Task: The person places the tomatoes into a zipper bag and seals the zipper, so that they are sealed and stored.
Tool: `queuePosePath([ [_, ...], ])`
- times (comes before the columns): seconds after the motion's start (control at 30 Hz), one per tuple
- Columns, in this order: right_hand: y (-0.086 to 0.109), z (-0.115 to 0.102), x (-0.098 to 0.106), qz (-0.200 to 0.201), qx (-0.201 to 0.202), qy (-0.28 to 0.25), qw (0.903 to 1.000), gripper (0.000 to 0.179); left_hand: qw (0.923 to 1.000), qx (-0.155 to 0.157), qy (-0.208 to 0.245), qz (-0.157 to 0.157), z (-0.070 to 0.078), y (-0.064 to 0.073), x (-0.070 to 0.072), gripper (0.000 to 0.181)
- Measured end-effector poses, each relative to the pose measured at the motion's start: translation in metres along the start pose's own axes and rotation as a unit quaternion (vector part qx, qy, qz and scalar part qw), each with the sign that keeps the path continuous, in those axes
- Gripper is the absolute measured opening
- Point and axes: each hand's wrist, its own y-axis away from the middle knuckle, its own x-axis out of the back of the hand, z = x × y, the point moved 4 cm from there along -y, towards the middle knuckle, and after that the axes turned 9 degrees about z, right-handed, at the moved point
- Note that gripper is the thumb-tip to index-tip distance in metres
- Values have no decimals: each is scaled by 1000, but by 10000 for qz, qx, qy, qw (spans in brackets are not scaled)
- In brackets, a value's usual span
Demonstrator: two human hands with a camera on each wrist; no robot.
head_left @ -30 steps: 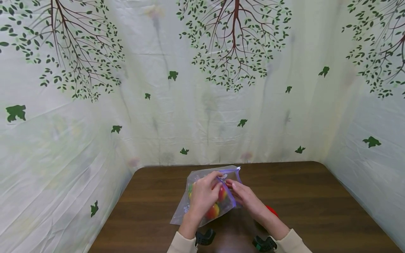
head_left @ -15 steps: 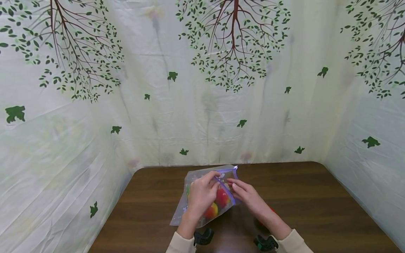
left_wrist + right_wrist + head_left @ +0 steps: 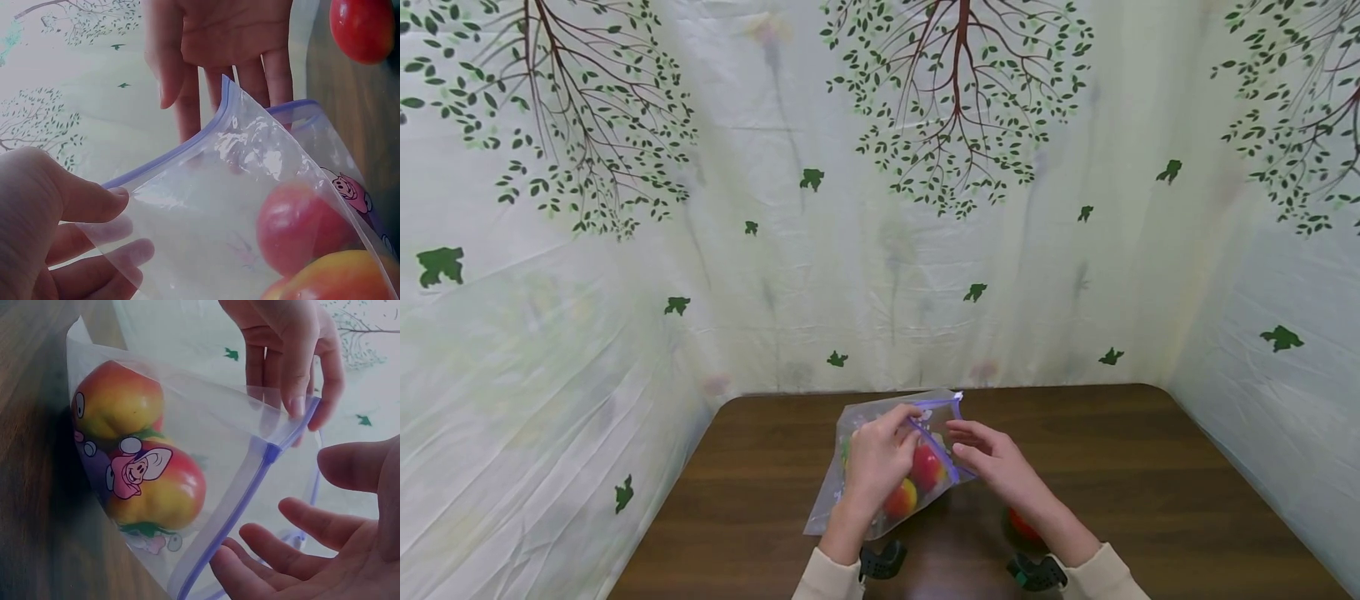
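Clear zip bag (image 3: 200,219) rests mid-table, mouth parted, rim pinched by the left hand (image 3: 880,467).
Its film looks light, limp and slippery, so the purple zip edge (image 3: 234,513) seems the surest hold; at least 2 red-and-yellow fruits (image 3: 156,490) inside look firm and probably weigh down the base. The right hand (image 3: 996,462) is at the mouth's right side, fingers extended, gripping nothing. On the wooden table (image 3: 1165,467), 1 loose red fruit (image 3: 1022,527) lies near right, partly screened by the right forearm.

Clear bag (image 3: 209,415), purple zip (image 3: 234,515), pink-and-white cartoon print (image 3: 137,474), red-and-yellow fruit (image 3: 128,403), brown wood-grain table (image 3: 1112,467), green-leafed white backdrop (image 3: 895,333)
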Motion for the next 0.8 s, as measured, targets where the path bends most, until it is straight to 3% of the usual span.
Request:
queuePosePath([
  [0.17,2,-2,0,1,74,96,9999,52,9998,57,152,-128,0,0,1,21],
  [0.8,6,-7,14,168,144,442,9988,50,9998,97,104,-115,2,1,2,21],
])
